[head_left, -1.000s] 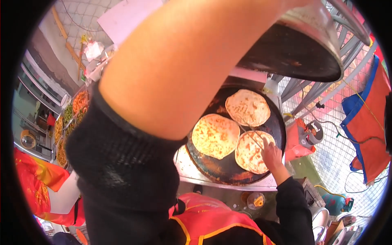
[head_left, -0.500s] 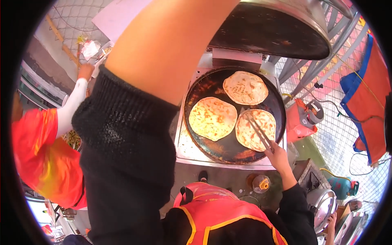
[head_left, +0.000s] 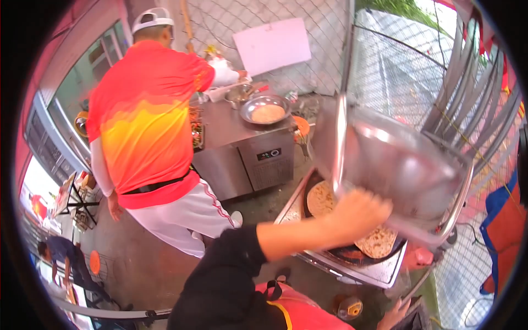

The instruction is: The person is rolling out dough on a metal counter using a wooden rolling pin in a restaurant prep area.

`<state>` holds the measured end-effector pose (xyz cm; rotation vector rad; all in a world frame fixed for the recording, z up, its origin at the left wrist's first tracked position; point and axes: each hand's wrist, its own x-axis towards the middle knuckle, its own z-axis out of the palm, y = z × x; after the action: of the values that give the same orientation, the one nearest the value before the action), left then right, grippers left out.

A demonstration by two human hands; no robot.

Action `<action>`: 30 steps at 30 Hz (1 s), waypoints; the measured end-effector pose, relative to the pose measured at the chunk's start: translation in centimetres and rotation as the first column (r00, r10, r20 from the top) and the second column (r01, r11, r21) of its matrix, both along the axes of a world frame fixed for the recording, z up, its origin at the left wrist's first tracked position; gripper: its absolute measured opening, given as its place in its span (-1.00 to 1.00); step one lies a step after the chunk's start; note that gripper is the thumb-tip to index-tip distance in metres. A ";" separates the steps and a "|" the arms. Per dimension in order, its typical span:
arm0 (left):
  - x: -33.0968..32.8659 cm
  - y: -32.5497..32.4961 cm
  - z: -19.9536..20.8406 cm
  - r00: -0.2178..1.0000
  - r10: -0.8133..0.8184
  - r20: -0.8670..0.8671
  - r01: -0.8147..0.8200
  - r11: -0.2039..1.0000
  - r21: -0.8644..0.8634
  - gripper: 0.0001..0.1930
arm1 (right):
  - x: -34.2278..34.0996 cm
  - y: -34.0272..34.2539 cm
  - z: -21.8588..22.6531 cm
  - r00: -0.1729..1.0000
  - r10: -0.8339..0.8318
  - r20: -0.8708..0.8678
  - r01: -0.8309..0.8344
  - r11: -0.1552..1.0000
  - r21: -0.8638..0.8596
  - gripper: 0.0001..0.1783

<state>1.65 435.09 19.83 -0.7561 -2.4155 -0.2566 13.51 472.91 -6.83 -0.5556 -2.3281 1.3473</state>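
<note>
A big silver lid (head_left: 407,170) slants low over a round dark griddle (head_left: 344,254). Motion blurs my left hand (head_left: 360,214), but it looks curled at the lid's near edge, beside a shiny metal bar (head_left: 340,143). Two browned flatbreads show under the lid: one at the left (head_left: 321,198) and one nearer (head_left: 377,242). Lid and hand cover the rest of the griddle. Low at the right, my right hand (head_left: 391,315) is closed around tongs (head_left: 419,286), held away from the breads. Its lower part is cut off by the picture's rim.
Left of the griddle, a co-worker in a red and yellow shirt (head_left: 157,115) stands at a steel counter (head_left: 220,168). A metal bowl (head_left: 266,109) with something pale sits on that counter. Wire fencing (head_left: 396,71) runs behind. A capped bottle (head_left: 349,308) stands on the floor.
The view has swung left, bringing the co-worker and counter in. The lid has come down over the griddle with my left hand at its edge. My right hand has drawn back from the flatbread with the tongs.
</note>
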 end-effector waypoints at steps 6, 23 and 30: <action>7.2 0.1 -18.2 0.831 -0.001 0.556 0.028 0.999 -0.041 -0.92 | 2.2 0.4 5.2 0.998 -0.035 -0.060 0.047 0.977 0.210 -0.34; 17.1 -12.7 -26.2 0.617 -0.206 0.759 -0.200 0.892 0.405 -0.51 | -1.3 -33.4 11.0 0.676 0.737 0.015 -0.725 0.668 -0.168 -0.40; 38.4 -27.3 -32.0 0.012 0.499 0.866 -0.853 0.458 -0.252 -0.62 | -14.2 -56.2 4.2 0.413 0.902 0.122 -0.907 0.397 0.138 -0.45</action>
<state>40.00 407.82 -12.17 1.2226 -3.1365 -0.7850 -0.64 416.71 -2.65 0.9855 -2.8303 1.4321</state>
